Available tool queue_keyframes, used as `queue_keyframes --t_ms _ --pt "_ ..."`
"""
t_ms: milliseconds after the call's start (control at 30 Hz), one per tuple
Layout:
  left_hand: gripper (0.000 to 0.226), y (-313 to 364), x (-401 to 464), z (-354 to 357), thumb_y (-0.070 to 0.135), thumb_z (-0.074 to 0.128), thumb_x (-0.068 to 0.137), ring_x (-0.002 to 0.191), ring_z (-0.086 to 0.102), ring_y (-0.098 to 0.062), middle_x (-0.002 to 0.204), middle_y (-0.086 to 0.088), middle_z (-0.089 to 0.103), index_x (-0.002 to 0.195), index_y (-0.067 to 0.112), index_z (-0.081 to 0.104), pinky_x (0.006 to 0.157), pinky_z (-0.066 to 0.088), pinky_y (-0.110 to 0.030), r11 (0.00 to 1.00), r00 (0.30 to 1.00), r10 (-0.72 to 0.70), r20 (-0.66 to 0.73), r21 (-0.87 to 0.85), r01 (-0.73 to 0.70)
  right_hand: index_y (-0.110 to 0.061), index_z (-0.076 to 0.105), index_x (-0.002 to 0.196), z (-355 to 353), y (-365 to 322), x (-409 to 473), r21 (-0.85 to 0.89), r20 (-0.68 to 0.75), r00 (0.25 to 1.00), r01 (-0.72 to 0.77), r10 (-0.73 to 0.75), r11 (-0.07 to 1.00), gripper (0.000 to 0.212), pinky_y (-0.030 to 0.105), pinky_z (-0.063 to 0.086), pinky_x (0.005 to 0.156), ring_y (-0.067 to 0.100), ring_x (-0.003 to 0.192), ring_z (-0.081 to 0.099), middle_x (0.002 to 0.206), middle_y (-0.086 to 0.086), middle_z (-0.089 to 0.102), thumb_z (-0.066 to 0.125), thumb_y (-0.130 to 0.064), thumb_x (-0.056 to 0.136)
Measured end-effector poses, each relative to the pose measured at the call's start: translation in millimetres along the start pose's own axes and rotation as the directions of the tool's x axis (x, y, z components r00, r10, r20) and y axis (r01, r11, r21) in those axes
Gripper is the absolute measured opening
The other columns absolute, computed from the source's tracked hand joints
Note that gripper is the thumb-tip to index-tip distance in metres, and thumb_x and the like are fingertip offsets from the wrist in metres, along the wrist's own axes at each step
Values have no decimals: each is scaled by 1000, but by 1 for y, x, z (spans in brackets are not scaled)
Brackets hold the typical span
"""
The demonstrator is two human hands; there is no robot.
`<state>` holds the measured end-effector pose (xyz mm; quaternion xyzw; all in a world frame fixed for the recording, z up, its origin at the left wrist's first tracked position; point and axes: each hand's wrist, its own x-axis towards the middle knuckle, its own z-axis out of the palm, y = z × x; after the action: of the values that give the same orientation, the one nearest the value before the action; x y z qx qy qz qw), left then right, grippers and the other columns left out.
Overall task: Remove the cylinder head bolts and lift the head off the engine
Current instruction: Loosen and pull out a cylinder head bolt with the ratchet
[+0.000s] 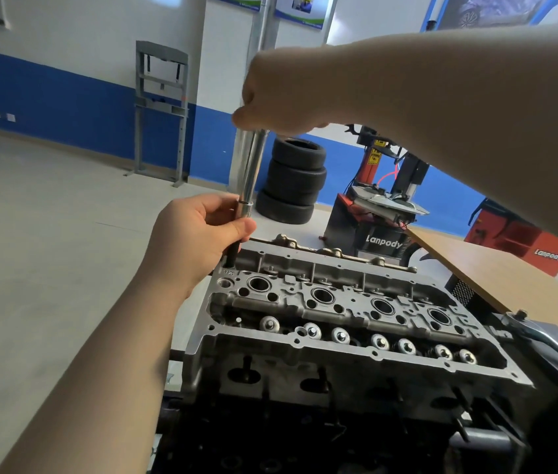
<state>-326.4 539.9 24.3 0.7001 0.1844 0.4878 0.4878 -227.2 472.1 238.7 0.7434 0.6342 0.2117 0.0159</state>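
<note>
The aluminium cylinder head (339, 302) sits on the dark engine block (305, 422), with valve springs and spark plug wells showing. A long chrome socket extension (253, 165) stands nearly upright over the head's far left corner. My right hand (281, 94) grips its top end from above. My left hand (202, 230) pinches the lower end, where the chrome socket meets a black bolt shank (234, 249). The shank's lower tip is hidden behind my left hand and the head's edge.
A ratchet wrench (544, 333) lies on the dark stand to the right of the head. A wooden bench (510, 268) runs along the right. Behind stand stacked tyres (294, 179), a red tyre changer (383, 200) and a grey press frame (161, 111).
</note>
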Motion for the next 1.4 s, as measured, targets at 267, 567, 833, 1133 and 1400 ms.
queue_keyframes --t_ms 267,567,833,1133,1400 --pt "21 -4 6 -12 12 65 105 95 80 -25 104 0 81 121 20 75 86 66 -50 992 992 -36 121 -112 50 -41 69 95 -9 10 -12 221 100 981 141 -166 965 25 6 46 51 -12 65 66 82 -25 71 68 -16 97" --pt "22 -4 6 -9 22 70 101 100 79 -21 105 6 81 123 26 73 89 65 -51 998 994 -35 104 -51 41 -23 72 99 -8 2 -12 43 46 993 104 -106 994 24 14 44 57 5 74 64 86 -9 67 50 -27 107" --pt "29 -6 5 -6 32 81 80 89 81 -25 97 -1 82 109 28 79 87 65 -50 991 995 -46 93 -120 57 -15 69 99 -9 -4 -9 139 8 1000 -29 28 990 41 19 49 54 11 52 60 70 -6 65 49 -50 107" --pt "26 -2 4 -7 29 68 100 101 79 -22 110 6 81 126 26 73 99 60 -52 992 979 -62 194 -97 82 -28 73 107 -8 -5 -20 58 4 979 204 -204 977 17 8 40 62 1 78 58 94 -13 67 56 -27 105" --pt "31 1 1 0 46 88 69 82 80 -15 90 11 80 96 34 77 75 65 -39 1000 1000 -16 -16 9 16 -13 63 77 -10 1 -4 94 -79 995 -52 60 994 41 12 36 32 3 28 45 57 -2 60 57 -44 104"
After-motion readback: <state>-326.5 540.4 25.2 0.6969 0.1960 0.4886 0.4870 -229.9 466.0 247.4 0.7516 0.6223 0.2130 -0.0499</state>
